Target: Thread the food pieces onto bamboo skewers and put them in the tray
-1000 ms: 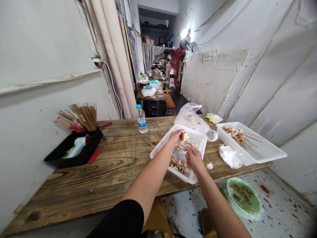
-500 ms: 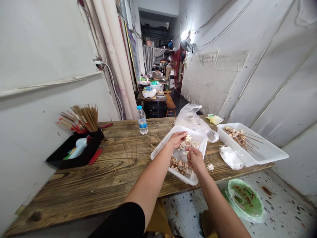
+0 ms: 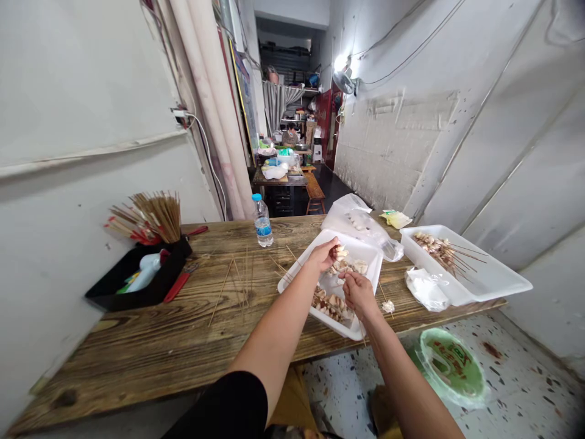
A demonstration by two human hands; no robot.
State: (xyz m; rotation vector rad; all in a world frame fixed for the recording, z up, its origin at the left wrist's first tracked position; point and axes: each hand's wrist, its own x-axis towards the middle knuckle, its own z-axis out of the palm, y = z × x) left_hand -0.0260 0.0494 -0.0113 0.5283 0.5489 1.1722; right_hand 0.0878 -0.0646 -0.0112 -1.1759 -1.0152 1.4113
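Moved: hardly anything. Your left hand [image 3: 325,255] has crept a touch toward the far rim of the near tray [image 3: 292,275], and your right hand [image 3: 359,291] has stayed over its near half.
Right fingers: curled narrow round a skewer [image 3: 362,329], whose tail pokes out past the near tray's front edge.
Left fingers: pinched on a pale piece [image 3: 340,250], held just above the near tray.
Step in hand: by the look of it, you are threading that piece onto the stick.
Next move calls for: tip and piece brought into line, a steady push, fingertips kept clear of the point.
Cut pieces [image 3: 331,303]: one heap inside the near tray, too many to count.
Loose sticks [image 3: 237,279]: several on the table [image 3: 159,341], left of the near tray. I cannot count them exactly.
Trays: two. The far tray [image 3: 496,275] sits right of the near tray and holds a handful of finished skewers [image 3: 434,247].
Plastic bag [image 3: 361,222]: one, touching the near tray's far rim.
Water bottle [image 3: 262,221]: one, behind and left of the near tray.
Black box [image 3: 132,286]: one, well left of the near tray, with one stick bundle [image 3: 155,214].
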